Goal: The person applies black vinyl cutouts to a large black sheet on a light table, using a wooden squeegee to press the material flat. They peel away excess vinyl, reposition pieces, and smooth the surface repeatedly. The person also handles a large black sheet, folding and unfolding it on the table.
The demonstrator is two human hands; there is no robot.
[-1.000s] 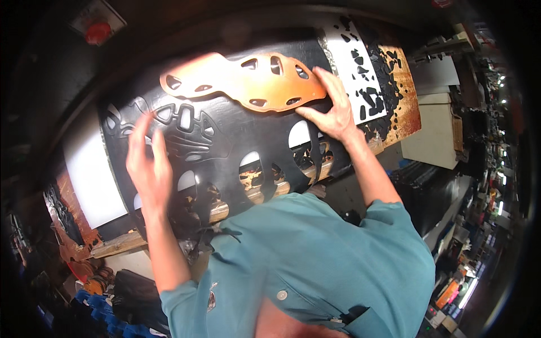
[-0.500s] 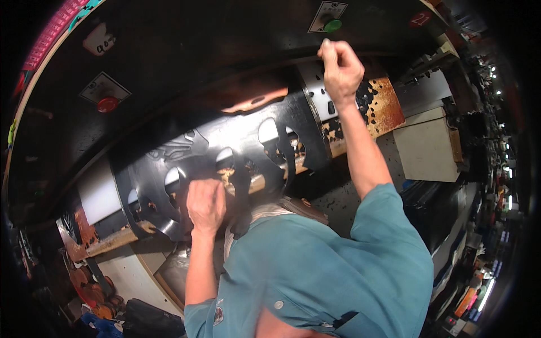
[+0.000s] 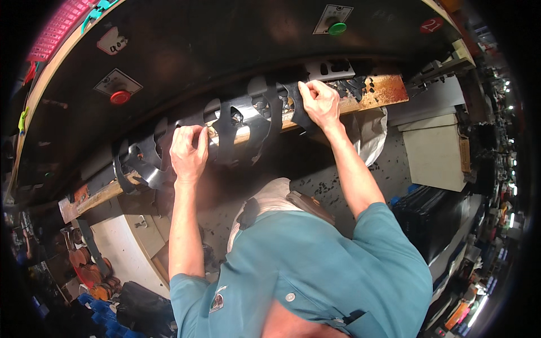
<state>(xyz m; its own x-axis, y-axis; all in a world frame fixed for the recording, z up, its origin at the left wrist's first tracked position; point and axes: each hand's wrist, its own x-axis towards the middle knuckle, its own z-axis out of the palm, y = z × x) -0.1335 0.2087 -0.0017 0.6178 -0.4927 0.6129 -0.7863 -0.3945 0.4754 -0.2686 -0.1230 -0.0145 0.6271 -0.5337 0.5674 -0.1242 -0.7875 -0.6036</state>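
A glossy black sheet (image 3: 227, 132) with several large cut-out holes lies across the worn wooden board (image 3: 242, 135), and its strips hang over the near edge. My left hand (image 3: 189, 151) is closed in a pinch on the sheet, left of its middle. Further right, my right hand (image 3: 321, 103) pinches the sheet's right end between thumb and fingers. The far part of the sheet is hidden beneath the dark machine front. Small black scraps (image 3: 352, 88) lie on the board just right of my right hand.
On the machine front sit a red button (image 3: 120, 97) and a green button (image 3: 337, 29). A pale box (image 3: 433, 151) stands at the right and a pale cabinet (image 3: 127, 242) at the lower left. Dark scraps litter the grey floor (image 3: 394, 166). A pink basket (image 3: 59, 31) is at the far left.
My right hand has come down from beside the green button to the sheet's right end. My left hand has moved forward and left. The sheet now reaches further under the machine front.
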